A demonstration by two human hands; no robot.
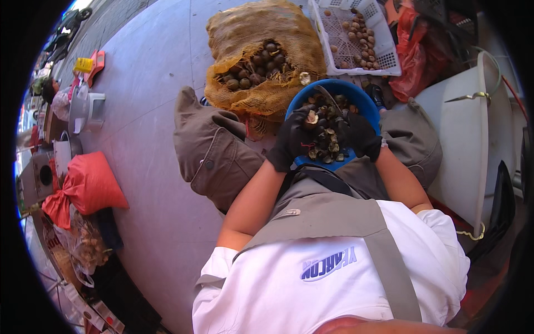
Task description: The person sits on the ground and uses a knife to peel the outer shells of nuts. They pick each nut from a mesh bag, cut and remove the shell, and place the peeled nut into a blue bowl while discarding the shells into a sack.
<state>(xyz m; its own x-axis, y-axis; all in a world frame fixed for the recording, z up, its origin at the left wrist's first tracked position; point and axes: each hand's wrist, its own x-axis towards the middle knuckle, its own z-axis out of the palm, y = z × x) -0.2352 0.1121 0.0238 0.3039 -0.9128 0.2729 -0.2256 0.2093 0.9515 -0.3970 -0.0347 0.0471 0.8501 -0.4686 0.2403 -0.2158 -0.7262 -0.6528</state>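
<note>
My left hand (pixel 290 136), in a black glove, grips a walnut (pixel 311 117) with pale shell showing where some husk is off. In my right hand (pixel 362 134), also black-gloved, is a knife whose thin curved blade (pixel 327 95) points up and to the left, over the basin. Its handle is hidden by the glove. Both hands are above a blue plastic basin (pixel 375 112) between my knees. Dark husk pieces (pixel 329 146) lie in the basin. Just beyond it, a torn yellow mesh sack (pixel 258 27) shows dark unpeeled walnuts (pixel 269 58) through its opening.
Peeled walnuts (pixel 363 39) lie in a white plastic crate (pixel 351 72) beyond the basin. A partly peeled walnut (pixel 305 78) rests by the sack. Red plastic bags (pixel 411 56) and a large white panel (pixel 452 110) flank my right; a tied red sack (pixel 98 181) is far left.
</note>
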